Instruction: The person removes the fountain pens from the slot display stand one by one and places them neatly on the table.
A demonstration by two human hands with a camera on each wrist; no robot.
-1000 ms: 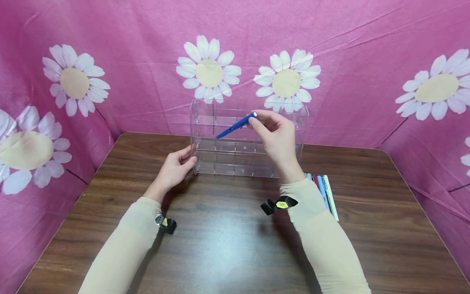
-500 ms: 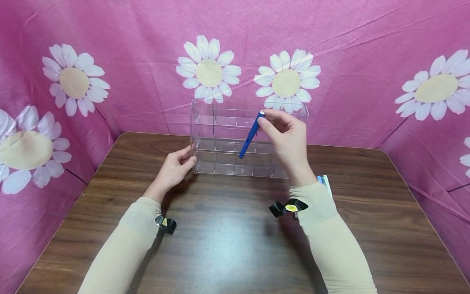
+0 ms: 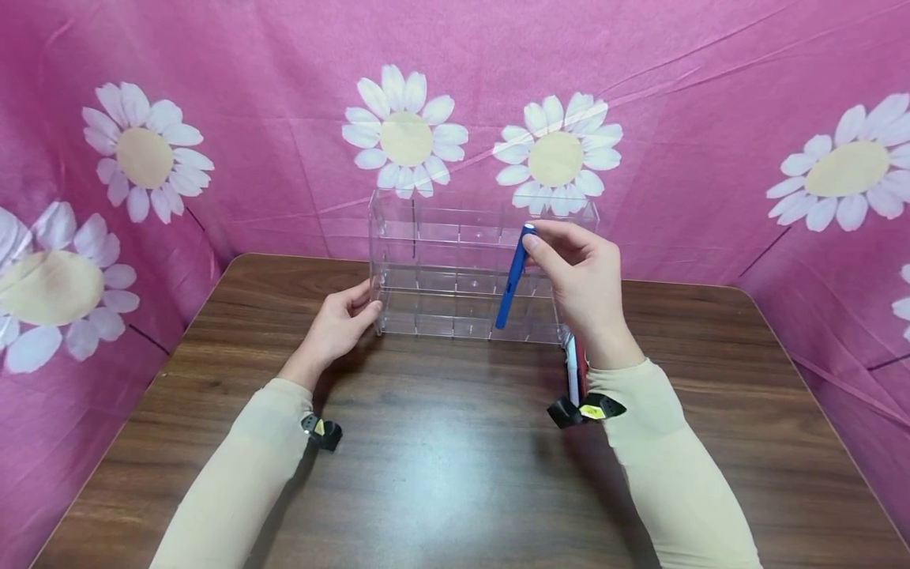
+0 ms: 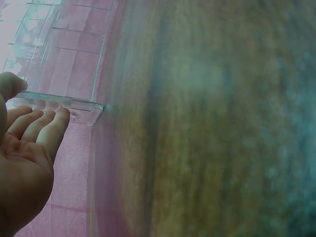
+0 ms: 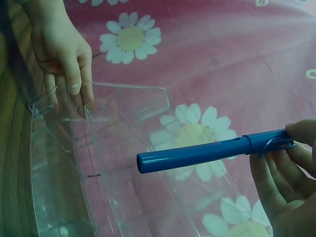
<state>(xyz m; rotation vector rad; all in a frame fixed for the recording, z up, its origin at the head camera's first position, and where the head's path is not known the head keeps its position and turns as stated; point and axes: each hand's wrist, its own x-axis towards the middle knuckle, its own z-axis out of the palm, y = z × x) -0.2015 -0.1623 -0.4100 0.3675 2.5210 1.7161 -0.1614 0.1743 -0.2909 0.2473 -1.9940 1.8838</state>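
A blue pen (image 3: 512, 278) with a clip hangs at a slant from my right hand (image 3: 588, 280), which pinches its capped end between thumb and fingers. In the head view the pen overlaps the lower right part of a clear plastic rack (image 3: 435, 325) with several small compartments in tiers. The right wrist view shows the pen (image 5: 192, 154) lengthwise, its free end toward the rack. My left hand (image 3: 340, 322) grips the rack's left side panel near the bottom. In the left wrist view its thumb and fingers lie on either side of the panel (image 4: 74, 101).
More pens, among them a light one (image 3: 572, 370) and a red one (image 3: 582, 363), lie on the wooden table (image 3: 441, 458) and are partly hidden behind my right wrist. A pink cloth (image 3: 284, 158) with daisies hangs around the table at the back and sides.
My right hand has moved right and slightly down along the rack. The blue pen has swung from a shallow slant to nearly upright. My left hand stays at the rack's side.
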